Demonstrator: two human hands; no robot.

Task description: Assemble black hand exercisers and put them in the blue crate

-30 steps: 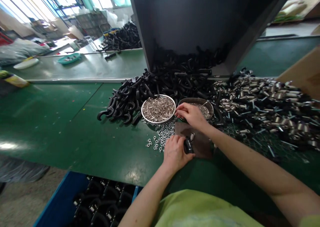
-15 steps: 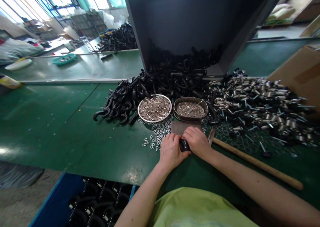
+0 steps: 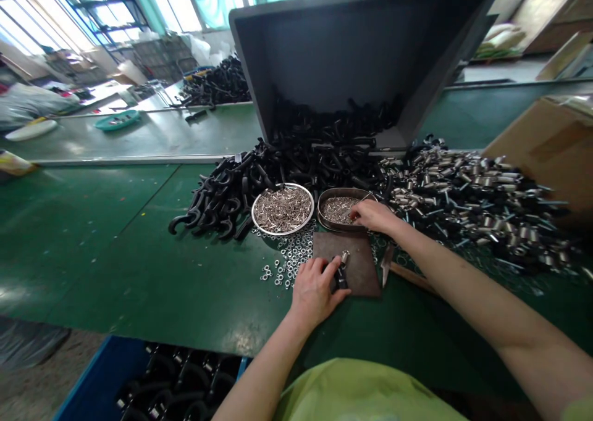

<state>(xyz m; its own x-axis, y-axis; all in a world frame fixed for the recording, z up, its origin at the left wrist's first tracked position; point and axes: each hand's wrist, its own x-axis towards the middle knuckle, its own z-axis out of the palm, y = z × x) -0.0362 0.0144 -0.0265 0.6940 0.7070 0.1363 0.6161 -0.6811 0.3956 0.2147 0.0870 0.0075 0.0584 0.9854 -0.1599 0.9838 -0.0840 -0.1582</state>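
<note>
My left hand [image 3: 315,290] is closed around a black hook part [image 3: 341,277] with a small metal fitting at its top, held over a dark brown pad [image 3: 361,266] on the green table. My right hand [image 3: 374,215] reaches into the oval metal dish [image 3: 328,218] of small silvery pieces, fingers pinched together; what they hold is too small to make out. A round metal dish [image 3: 282,209] of metal pins sits to its left. Loose washers [image 3: 290,257] lie in front of the dishes.
A heap of black hooks [image 3: 259,177] spills from a tipped grey bin [image 3: 352,44] behind the dishes. Metal-and-black assemblies [image 3: 477,192] pile at right beside a cardboard box [image 3: 551,143]. A tool with a wooden handle [image 3: 407,275] lies under my right arm. A blue crate [image 3: 106,381] of finished parts stands below the table edge.
My right hand left the black part in my left hand and moved forward into the oval dish. My left hand stays closed on the part over the pad.
</note>
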